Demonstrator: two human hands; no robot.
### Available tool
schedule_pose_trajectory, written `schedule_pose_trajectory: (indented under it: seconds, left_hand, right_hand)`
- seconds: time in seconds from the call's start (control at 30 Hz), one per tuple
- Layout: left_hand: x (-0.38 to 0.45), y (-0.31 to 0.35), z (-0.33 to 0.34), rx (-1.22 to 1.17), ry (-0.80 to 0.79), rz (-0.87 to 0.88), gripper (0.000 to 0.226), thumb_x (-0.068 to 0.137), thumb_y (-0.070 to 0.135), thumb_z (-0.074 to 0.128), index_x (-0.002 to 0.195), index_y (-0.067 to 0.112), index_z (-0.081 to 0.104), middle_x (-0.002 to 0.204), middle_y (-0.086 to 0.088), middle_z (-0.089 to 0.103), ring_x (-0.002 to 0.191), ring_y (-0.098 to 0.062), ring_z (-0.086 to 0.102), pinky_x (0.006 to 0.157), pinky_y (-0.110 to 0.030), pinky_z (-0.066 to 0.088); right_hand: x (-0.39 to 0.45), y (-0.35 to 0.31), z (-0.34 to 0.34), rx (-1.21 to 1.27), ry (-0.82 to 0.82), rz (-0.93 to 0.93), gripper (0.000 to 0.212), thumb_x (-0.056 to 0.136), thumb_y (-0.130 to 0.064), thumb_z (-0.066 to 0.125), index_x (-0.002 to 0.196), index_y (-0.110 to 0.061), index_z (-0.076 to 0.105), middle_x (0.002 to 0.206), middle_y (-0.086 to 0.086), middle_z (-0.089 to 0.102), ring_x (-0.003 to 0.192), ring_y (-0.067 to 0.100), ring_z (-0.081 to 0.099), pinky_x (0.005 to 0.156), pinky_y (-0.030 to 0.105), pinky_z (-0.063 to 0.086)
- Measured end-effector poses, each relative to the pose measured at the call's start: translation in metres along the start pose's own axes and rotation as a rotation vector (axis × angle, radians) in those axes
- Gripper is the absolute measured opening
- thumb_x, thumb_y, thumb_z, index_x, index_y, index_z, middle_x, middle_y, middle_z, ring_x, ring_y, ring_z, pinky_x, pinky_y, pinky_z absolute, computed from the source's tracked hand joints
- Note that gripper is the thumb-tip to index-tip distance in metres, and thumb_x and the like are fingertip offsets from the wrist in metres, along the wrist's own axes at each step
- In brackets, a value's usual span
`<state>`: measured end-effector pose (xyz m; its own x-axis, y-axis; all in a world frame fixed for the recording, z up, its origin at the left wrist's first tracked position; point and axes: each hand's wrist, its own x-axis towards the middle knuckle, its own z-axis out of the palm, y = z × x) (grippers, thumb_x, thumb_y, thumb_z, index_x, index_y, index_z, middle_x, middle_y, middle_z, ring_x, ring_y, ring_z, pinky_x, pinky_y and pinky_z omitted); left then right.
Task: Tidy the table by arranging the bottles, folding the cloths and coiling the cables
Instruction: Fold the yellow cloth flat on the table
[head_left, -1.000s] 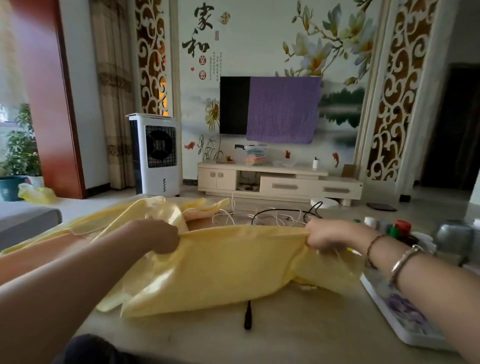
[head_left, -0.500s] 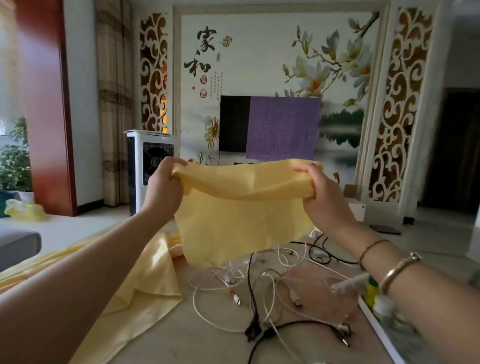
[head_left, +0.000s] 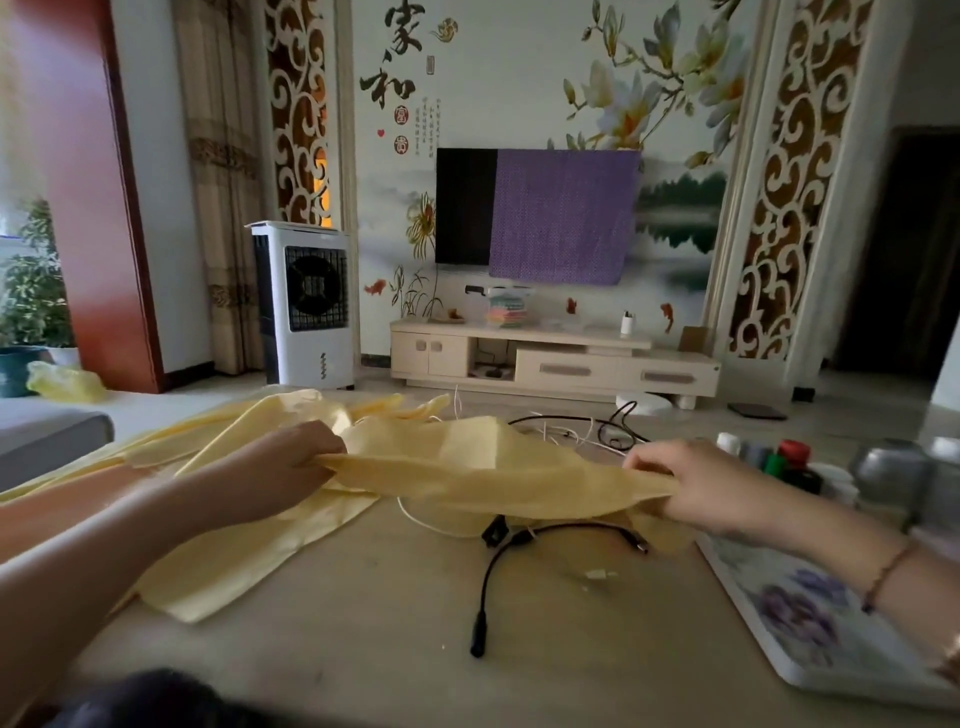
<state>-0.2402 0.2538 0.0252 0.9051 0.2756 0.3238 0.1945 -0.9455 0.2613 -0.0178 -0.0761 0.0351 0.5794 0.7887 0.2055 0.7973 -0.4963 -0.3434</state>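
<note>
While the table (head_left: 395, 613) carries loose cables (head_left: 519, 540) beneath it, the yellow cloth (head_left: 483, 467) is held stretched just above, pinched at its ends by the left hand (head_left: 291, 462) and right hand (head_left: 691, 483); edges should be matched and tension kept even before it is laid clear of the cables.

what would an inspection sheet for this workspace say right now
surface: beige table, partly covered
job's things: yellow cloth stretched between both hands; second cloth flat at left; bottles bunched at right
clutter: floral tray at right edge
hands: left hand and right hand each grip a cloth end
cables: black cable and white cables uncoiled
surroundings: TV, fan unit
</note>
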Motion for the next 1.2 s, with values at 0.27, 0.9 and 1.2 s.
schedule_pose_trajectory:
  seconds: [0.27,0.9,1.2]
  left_hand:
    - [-0.022,0.018,0.007,-0.346,-0.089,-0.153,0.027,0.092,0.002,0.05,0.082,0.018,0.069,0.083,-0.003,0.07,0.079,-0.015,0.063,0.074,-0.025,0.049]
    - [0.012,-0.027,0.052,0.04,-0.118,-0.511,0.023,0.084,0.027,0.064,0.103,0.015,0.065,0.093,-0.001,0.058,0.087,-0.019,0.055,0.07,-0.026,0.042]
    - [0.049,-0.066,0.074,-0.06,0.043,-0.662,0.011,0.08,0.034,0.066,0.083,0.025,0.06,0.077,0.004,0.056,0.069,-0.012,0.054,0.056,-0.025,0.041]
  right_hand:
    - [-0.034,-0.003,-0.007,0.28,-0.349,0.071,0.012,0.082,-0.039,0.072,0.085,-0.028,0.072,0.084,-0.019,0.067,0.076,-0.003,0.062,0.069,0.013,0.049]
    - [0.042,0.014,0.04,-0.037,-0.027,0.281,0.017,0.088,-0.017,0.054,0.075,-0.014,0.064,0.075,0.001,0.064,0.072,0.018,0.058,0.059,0.028,0.04]
    - [0.105,0.025,0.08,-0.231,0.09,0.419,0.016,0.081,-0.028,0.048,0.07,-0.019,0.055,0.068,0.001,0.058,0.067,0.023,0.057,0.065,0.031,0.045]
